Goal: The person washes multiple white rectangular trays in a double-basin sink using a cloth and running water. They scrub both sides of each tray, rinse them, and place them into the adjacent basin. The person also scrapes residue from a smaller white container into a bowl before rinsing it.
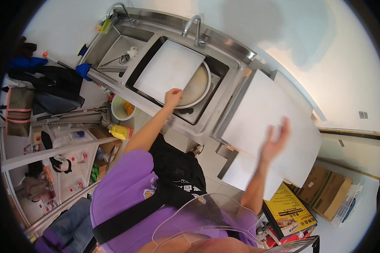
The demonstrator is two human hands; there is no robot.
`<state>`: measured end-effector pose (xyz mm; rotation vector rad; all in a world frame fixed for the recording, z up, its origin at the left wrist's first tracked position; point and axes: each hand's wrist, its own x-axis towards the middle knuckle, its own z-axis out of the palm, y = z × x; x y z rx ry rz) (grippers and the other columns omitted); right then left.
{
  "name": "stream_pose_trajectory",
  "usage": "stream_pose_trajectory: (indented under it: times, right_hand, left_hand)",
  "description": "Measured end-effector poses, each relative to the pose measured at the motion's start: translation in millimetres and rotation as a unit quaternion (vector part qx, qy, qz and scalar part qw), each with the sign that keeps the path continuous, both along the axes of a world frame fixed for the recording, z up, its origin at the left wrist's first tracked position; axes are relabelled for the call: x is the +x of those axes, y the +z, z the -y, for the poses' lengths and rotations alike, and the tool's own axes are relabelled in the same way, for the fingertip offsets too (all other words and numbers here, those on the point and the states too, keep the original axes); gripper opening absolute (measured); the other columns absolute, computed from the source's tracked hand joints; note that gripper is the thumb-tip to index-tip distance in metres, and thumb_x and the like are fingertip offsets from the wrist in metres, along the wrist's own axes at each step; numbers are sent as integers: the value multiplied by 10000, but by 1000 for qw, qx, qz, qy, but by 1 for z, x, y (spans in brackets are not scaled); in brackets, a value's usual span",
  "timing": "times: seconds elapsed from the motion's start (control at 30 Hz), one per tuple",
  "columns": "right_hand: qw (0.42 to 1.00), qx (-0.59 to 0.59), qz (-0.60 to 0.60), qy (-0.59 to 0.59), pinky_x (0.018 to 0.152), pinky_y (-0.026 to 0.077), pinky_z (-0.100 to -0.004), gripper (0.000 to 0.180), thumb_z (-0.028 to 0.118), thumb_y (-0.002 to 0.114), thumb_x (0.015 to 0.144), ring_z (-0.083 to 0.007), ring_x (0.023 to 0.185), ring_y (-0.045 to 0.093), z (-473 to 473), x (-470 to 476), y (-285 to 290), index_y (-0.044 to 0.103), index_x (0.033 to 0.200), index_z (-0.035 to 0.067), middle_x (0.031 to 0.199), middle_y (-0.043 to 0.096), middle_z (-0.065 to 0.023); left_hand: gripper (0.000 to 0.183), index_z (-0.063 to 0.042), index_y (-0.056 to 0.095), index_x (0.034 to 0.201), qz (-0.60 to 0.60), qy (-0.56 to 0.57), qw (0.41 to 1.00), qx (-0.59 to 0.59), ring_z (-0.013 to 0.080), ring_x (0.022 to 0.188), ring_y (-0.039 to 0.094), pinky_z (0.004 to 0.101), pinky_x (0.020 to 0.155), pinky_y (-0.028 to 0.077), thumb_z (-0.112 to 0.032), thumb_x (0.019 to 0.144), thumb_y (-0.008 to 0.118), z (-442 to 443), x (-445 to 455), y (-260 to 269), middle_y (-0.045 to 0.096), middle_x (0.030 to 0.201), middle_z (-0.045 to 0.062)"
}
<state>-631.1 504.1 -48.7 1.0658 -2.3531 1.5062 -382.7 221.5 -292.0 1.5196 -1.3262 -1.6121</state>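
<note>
My left hand point(173, 97) is closed at the near corner of a white rectangular tray point(169, 68), which lies tilted over the middle sink basin. Under the tray, a large round metal pan point(196, 87) partly shows in the basin. My right hand point(276, 142), blurred and with its fingers apart, is above a large pale flat board or metal surface point(291, 158) to the right of the sink. No object shows in that hand. Whether the left fingers pinch the tray's edge or only rest there is hard to see, but they touch its corner.
Two faucets point(196, 30) rise behind the steel sink point(205, 126). A smaller basin at left holds a strainer point(124, 58). Below the sink stands a bucket point(117, 112) beside a yellow jug point(119, 132). Shelves point(50, 158) fill the left; cardboard boxes point(323, 193) stand at the lower right.
</note>
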Motion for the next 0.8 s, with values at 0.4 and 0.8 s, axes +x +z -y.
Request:
stream_pose_trajectory:
  times: [0.4, 0.8]
  right_hand:
    - [868, 325, 377, -5, 938, 486, -380, 704, 390, 673, 860, -320, 1097, 627, 238, 199, -326, 431, 1407, 18, 1217, 627, -237]
    - [909, 289, 249, -170, 847, 507, -412, 458, 274, 709, 813, -321, 959, 646, 262, 219, -295, 591, 1207, 73, 1039, 674, -162]
  left_hand:
    - [288, -90, 652, 1050, 285, -98, 938, -172, 341, 1140, 535, 412, 981, 434, -203, 787, 679, 183, 155, -53, 598, 1148, 164]
    - [315, -51, 646, 1082, 176, -215, 935, -220, 299, 987, 603, 380, 870, 500, -186, 801, 682, 219, 183, -71, 580, 1162, 167]
